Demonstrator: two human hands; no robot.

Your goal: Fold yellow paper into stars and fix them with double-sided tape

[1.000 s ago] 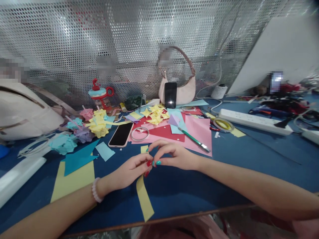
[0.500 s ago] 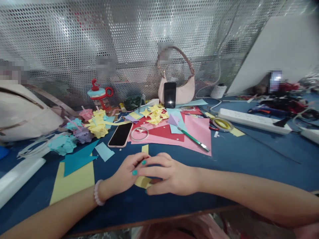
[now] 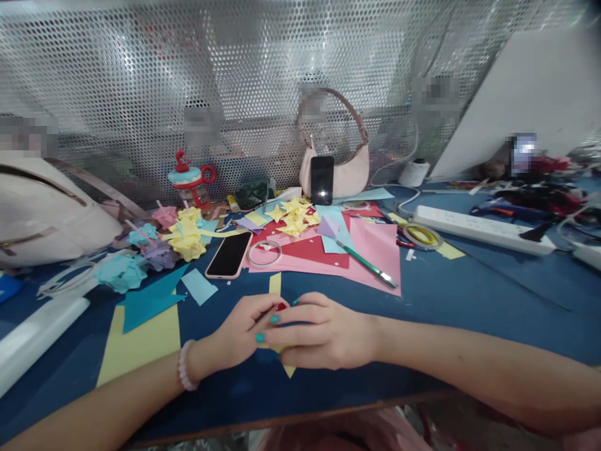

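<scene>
Yellow paper strip (image 3: 275, 284), narrow, smooth, gripped by left fingers (image 3: 265, 302), curled right fingers (image 3: 300, 315).

We're facing perforated metal wall (image 3: 263, 75) at twelve o'clock, seeing white panel (image 3: 526, 88) slanting at two, blue tabletop (image 3: 469, 294) stretching toward six.

- The left forearm (image 3: 126, 398) slants inward from the lower left, wrist nearly straight.
- The left hand (image 3: 237, 335) is curled, one red nail showing.
- The right forearm (image 3: 460, 354) reaches in from the right.
- The right hand (image 3: 335, 332) arches, palm down, its turquoise-nailed fingers overlapping the left fingers.
</scene>
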